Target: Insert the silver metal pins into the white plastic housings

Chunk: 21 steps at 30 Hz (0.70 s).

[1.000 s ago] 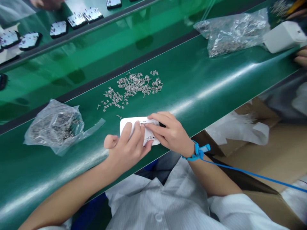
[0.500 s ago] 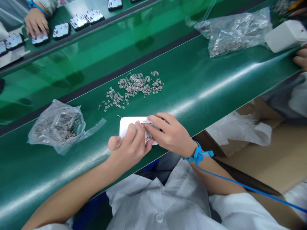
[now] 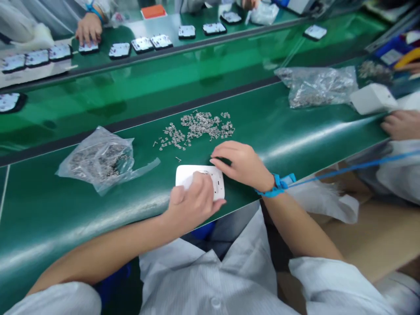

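A white plastic housing [image 3: 218, 183] with rounded corners lies on the green work surface in front of me, its recessed inside partly showing. My left hand [image 3: 193, 199] holds it, fingers bent over the middle and thumb along the near edge. My right hand [image 3: 242, 162] is just off its upper right corner, fingers curved and apart from the thumb, with nothing visible between them. Beyond the housing is a pile of small shiny metal pieces [image 3: 203, 125], perhaps spring contacts. One loose metal piece [image 3: 178, 159] lies close to the housing's far edge.
An open plastic bag [image 3: 98, 162] of metal pieces lies at left, a larger bag [image 3: 323, 87] at far right beside a white casing [image 3: 374, 98]. Across a green divider, a co-worker's hand [image 3: 89, 29] touches one of several white-topped units [image 3: 120, 50]. Another person's hand [image 3: 402, 124] is at right.
My right hand has come off the housing and moved to its upper right. My left hand still holds the housing. The view has tilted up, showing more of the far line.
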Motion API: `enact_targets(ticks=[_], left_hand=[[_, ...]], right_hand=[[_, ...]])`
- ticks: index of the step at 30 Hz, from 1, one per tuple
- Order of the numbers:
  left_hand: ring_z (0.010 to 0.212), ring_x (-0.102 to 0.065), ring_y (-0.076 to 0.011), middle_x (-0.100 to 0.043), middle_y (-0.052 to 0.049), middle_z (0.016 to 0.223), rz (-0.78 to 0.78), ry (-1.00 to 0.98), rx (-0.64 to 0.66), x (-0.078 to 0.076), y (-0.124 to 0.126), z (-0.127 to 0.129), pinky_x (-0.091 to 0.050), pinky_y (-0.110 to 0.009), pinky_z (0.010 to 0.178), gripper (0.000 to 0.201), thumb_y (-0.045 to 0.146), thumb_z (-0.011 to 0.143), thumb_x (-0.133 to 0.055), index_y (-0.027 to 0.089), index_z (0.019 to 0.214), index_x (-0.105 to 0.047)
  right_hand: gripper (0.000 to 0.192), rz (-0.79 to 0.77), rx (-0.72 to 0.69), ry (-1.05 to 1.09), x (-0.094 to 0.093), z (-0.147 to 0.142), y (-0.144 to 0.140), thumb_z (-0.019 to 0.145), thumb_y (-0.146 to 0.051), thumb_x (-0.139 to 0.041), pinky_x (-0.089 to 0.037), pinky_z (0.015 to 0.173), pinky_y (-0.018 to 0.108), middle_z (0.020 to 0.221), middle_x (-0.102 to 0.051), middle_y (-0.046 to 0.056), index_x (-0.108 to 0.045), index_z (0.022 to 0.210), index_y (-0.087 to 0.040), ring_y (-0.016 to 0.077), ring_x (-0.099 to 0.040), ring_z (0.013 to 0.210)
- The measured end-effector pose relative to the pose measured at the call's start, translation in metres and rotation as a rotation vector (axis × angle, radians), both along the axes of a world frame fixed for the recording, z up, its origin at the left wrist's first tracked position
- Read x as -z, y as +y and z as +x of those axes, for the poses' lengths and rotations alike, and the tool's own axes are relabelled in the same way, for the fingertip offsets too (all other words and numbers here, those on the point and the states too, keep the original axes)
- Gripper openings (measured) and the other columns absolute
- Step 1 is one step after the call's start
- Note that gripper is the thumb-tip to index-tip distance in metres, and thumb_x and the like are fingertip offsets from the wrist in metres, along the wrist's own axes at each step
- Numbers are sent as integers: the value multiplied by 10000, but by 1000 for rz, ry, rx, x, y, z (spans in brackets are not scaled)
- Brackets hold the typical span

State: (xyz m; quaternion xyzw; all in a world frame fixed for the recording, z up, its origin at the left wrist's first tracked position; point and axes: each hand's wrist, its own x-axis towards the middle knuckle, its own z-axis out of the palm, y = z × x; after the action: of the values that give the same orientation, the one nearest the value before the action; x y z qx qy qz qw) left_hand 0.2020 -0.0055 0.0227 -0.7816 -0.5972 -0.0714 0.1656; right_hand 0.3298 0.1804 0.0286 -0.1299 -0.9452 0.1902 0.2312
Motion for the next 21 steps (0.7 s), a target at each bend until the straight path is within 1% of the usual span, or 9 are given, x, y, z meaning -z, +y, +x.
enact_targets(ticks=[3, 5, 8, 10, 11, 13, 15, 18, 21], left_hand=[[1262, -551, -313, -716, -164, 1253, 163, 171, 59, 2, -12, 17, -293, -387, 731, 553, 494, 1077, -402, 78, 1220, -738], [1247, -562, -316, -729, -169, 1231, 185, 185, 92, 5, -17, 25, -264, -376, 706, 607, 517, 1079, -352, 76, 1182, -757], [1150, -631, -338, -740, -196, 1208, 179, 181, 103, 11, -20, 28, -273, -370, 720, 642, 530, 1077, -329, 54, 1268, -715], [1085, -663, -353, -737, -213, 1213, 169, 166, 120, 15, -20, 26, -293, -376, 739, 647, 540, 1072, -340, 50, 1333, -672], [1071, -668, -362, -732, -225, 1219, 160, 154, 128, 16, -20, 25, -304, -382, 753, 650, 547, 1067, -356, 46, 1351, -657], [1067, -667, -379, -719, -249, 1232, 140, 130, 131, 18, -20, 23, -321, -398, 781, 663, 563, 1053, -394, 31, 1361, -641], [1062, -664, -383, -717, -255, 1231, 137, 115, 128, 19, -21, 21, -324, -406, 791, 660, 560, 1048, -407, 25, 1356, -640], [1042, -665, -367, -735, -229, 1195, 166, 95, 119, 22, -20, 21, -311, -404, 776, 605, 504, 1062, -383, 41, 1348, -646], [1090, -651, -382, -740, -226, 1176, 168, 47, 121, 25, -19, 22, -293, -400, 775, 572, 475, 1054, -419, 41, 1354, -641]], right_hand=[[106, -40, -64, -156, -9, -42, 7, 966, -227, -657, -491, 780, 334, 996, -738, 89, -731, 951, -153, 211, -661, 898], [117, -28, -121, -277, -11, -72, 3, 942, -249, -709, -466, 766, 327, 1013, -732, 97, -733, 981, -141, 215, -653, 895], [120, 23, -133, -390, -9, -106, -6, 932, -255, -733, -438, 755, 333, 949, -736, 97, -734, 943, -135, 221, -646, 861], [82, 41, -137, -436, -9, -118, -7, 927, -183, -714, -425, 738, 328, 876, -734, 81, -724, 855, -146, 204, -640, 804], [101, 52, -152, -451, -10, -121, -6, 918, -143, -703, -424, 735, 326, 854, -732, 74, -716, 819, -153, 197, -638, 789], [142, 69, -207, -439, -15, -118, -1, 910, -96, -666, -434, 751, 324, 848, -732, 63, -703, 791, -164, 192, -640, 799], [144, 56, -244, -356, -23, -101, 3, 924, -103, -620, -450, 771, 325, 870, -724, 56, -691, 819, -172, 189, -637, 824], [154, -6, -201, -218, -31, -59, 0, 970, -126, -529, -465, 755, 311, 893, -687, 52, -646, 885, -179, 176, -614, 822], [155, 1, -130, -208, -29, -17, -13, 991, -122, -477, -474, 730, 308, 916, -658, 63, -599, 919, -185, 178, -598, 819]])
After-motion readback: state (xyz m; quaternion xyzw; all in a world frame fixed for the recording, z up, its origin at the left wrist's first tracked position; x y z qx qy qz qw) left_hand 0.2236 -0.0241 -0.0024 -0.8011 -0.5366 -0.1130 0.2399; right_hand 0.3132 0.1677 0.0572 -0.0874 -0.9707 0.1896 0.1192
